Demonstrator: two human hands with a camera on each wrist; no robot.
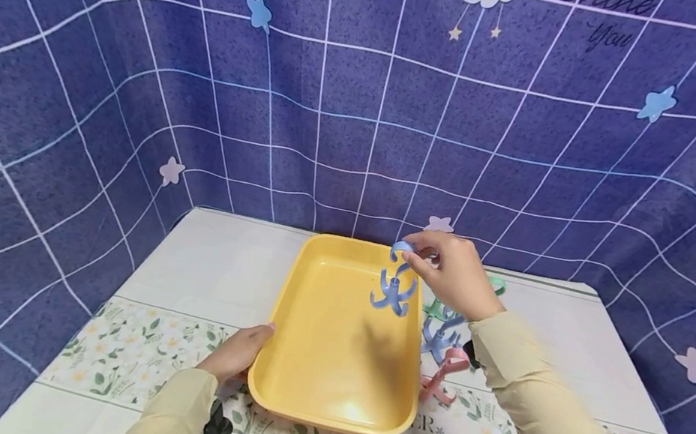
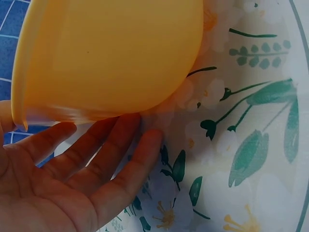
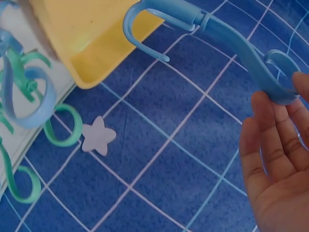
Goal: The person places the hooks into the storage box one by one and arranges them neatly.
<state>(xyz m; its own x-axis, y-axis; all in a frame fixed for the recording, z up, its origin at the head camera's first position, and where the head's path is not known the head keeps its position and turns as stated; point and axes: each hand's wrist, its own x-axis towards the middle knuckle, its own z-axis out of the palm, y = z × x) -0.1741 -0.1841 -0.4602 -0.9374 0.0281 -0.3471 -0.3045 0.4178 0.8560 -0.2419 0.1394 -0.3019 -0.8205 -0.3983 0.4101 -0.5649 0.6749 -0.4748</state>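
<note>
My right hand (image 1: 456, 268) pinches the curled top of a blue multi-prong hook (image 1: 393, 294) between thumb and fingers. The hook hangs above the right part of a yellow tray (image 1: 329, 335), prongs downward, and a shadow falls on the tray floor. In the right wrist view, the blue hook's stem (image 3: 236, 38) runs from my fingers (image 3: 275, 145) toward the prongs. At the tray's left side, my left hand (image 1: 239, 350) holds the rim, thumb on top. The left wrist view shows its fingers (image 2: 106, 154) against the outer wall (image 2: 120, 63).
Right of the tray lie another blue hook (image 1: 437, 341), a pink hook (image 1: 446, 377) and green hooks (image 1: 436, 309), partly hidden by my right hand. A white floral cloth (image 1: 218, 257) covers the table. Dark blue gridded fabric (image 1: 347, 133) rises behind and at both sides.
</note>
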